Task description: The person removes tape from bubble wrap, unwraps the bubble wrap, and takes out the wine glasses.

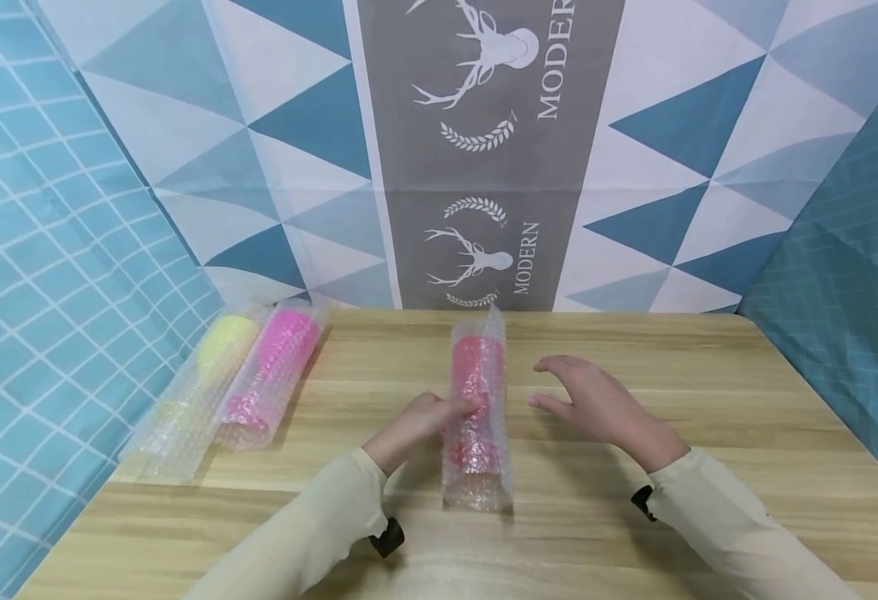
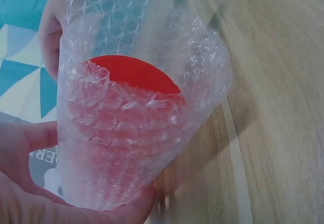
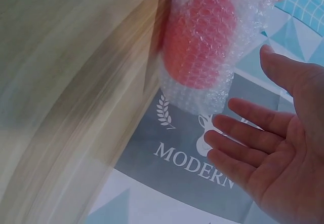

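Observation:
In the head view, a red object in bubble wrap [image 1: 476,375] lies lengthwise at the middle of the table. It has a long upper part and a short lower band; the wrap extends past both ends. My left hand [image 1: 439,414] grips it around the middle from the left, thumb on top. The left wrist view shows its flat round red end [image 2: 136,74] inside the open wrap. My right hand [image 1: 596,404] hovers to its right, apart from it. In the right wrist view the fingers [image 3: 248,135] are spread and relaxed, holding nothing.
At the table's left edge lie two more bubble-wrapped objects, one yellow [image 1: 221,346] and one pink [image 1: 284,346], side by side. A patterned cloth [image 1: 484,167] hangs behind the wooden table [image 1: 596,533]. Blue sheets [image 1: 56,275] flank it.

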Motion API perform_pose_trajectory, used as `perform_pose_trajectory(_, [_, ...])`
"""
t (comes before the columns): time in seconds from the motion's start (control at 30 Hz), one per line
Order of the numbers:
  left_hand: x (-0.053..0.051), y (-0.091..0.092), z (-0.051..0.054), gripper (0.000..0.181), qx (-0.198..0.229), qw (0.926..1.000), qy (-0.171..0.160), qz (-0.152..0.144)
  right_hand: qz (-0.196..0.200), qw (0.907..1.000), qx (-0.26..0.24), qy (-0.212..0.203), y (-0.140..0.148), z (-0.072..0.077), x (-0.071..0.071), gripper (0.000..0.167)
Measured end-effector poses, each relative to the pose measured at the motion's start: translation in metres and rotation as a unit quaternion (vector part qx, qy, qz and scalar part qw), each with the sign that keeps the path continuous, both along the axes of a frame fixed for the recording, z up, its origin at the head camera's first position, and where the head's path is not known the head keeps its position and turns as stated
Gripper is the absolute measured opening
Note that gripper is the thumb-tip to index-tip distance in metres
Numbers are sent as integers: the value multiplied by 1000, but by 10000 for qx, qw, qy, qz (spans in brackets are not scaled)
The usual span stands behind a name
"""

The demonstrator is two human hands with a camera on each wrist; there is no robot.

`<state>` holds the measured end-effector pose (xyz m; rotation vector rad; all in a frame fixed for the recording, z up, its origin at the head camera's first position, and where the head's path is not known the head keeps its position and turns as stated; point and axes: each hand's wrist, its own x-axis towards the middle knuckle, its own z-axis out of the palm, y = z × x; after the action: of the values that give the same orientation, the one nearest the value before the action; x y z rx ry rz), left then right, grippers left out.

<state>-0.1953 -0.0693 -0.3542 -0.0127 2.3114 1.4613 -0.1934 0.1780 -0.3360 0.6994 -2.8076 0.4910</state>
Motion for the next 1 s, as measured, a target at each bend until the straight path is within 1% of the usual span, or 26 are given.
perform_pose_trajectory(0.1, [1,0,-1,54,23,9999,-126,-4,63,10000,42,6,-1,0,-2,50])
perform_pose_trajectory(0.3, [-3,2,-2,50,80,9998,-164,-71,89,9998,86,-131,-3,8,-6,52])
perform_pose_trajectory(0.4, [-4,3,-2,50,137,9997,-173,-111,126,9998,145,-101,-3,12,-9,52])
perform_pose_trajectory(0.73, [2,3,-2,41,234,9996,-145,-112,156,9993,309,-109,-3,24,-15,49])
perform_pose_trajectory(0.9, [3,7,-1,39,272,9995,-157,-104,173,9989,325,-280,-3,32,-21,47])
perform_pose_trajectory(1.0, [4,9,-1,38,329,9993,-177,-32,212,9986,251,-417,-4,38,-26,46])
